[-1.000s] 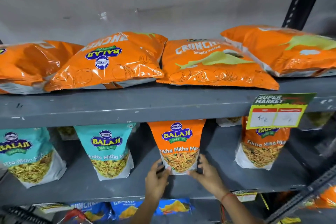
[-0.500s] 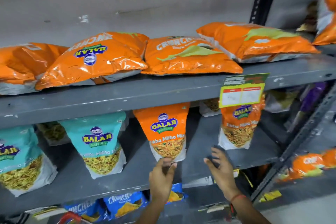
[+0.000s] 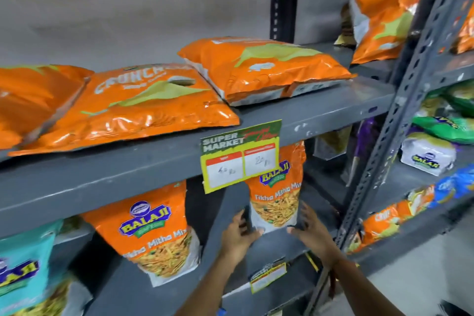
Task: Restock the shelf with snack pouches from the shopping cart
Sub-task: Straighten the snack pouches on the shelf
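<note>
An orange Tikha Mitha Mix pouch stands upright at the right end of the lower grey shelf. Its top is hidden behind a price tag. My left hand presses against its lower left edge. On the other side, my right hand presses its lower right edge, so the pouch is held between both hands. A second orange pouch stands to the left, and a teal pouch stands at the far left. The shopping cart is out of view.
Large orange Crunchex bags lie flat on the shelf above. A green and yellow price tag hangs from that shelf's front edge. A perforated steel post rises close on the right, with a neighbouring rack of mixed packs beyond it.
Both hands left the middle orange pouch and moved right to the orange pouch under the price tag. The view swung right and came closer.
</note>
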A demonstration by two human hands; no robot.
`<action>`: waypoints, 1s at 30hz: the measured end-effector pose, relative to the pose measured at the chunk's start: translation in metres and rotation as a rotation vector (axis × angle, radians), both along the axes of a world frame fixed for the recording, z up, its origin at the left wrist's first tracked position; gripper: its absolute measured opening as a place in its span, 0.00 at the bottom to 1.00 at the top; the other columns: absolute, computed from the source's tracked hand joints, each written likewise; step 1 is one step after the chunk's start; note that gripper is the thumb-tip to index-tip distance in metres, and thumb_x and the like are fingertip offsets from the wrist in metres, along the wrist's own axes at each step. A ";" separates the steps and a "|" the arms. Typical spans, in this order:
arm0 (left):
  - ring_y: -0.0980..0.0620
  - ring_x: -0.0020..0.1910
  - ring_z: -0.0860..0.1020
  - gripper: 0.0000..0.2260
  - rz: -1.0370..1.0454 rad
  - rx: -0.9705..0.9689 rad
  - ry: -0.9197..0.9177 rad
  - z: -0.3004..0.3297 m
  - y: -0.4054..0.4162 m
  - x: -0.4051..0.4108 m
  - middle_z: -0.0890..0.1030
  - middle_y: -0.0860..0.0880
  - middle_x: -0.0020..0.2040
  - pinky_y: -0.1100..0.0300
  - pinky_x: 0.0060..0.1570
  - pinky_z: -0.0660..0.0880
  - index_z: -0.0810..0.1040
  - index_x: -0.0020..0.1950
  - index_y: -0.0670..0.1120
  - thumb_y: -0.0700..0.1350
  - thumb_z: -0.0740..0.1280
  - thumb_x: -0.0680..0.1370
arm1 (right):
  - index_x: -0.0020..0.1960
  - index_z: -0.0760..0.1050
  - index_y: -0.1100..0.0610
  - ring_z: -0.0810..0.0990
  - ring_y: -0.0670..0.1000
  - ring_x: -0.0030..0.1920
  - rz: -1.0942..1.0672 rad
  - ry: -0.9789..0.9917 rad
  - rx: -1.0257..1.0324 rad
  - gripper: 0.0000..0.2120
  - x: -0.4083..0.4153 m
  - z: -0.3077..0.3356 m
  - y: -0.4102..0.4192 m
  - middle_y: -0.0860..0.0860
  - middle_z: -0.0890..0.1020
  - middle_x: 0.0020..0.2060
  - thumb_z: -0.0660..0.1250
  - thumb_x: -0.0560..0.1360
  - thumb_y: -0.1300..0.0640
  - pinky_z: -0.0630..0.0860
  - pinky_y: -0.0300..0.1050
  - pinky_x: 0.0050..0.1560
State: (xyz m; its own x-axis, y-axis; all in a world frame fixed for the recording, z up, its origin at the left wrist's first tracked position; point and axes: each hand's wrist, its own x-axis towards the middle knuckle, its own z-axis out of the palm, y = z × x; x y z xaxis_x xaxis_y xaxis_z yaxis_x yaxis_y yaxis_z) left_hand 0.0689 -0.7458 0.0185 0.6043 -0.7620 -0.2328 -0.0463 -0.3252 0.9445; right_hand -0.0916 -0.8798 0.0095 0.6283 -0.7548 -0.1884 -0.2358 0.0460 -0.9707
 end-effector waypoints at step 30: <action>0.50 0.47 0.81 0.18 0.450 -0.261 -0.147 0.082 0.283 0.017 0.83 0.42 0.50 0.50 0.52 0.79 0.78 0.61 0.41 0.35 0.73 0.72 | 0.67 0.67 0.62 0.75 0.57 0.52 -0.570 -0.287 0.016 0.26 0.092 0.054 0.265 0.64 0.74 0.59 0.70 0.71 0.67 0.74 0.59 0.57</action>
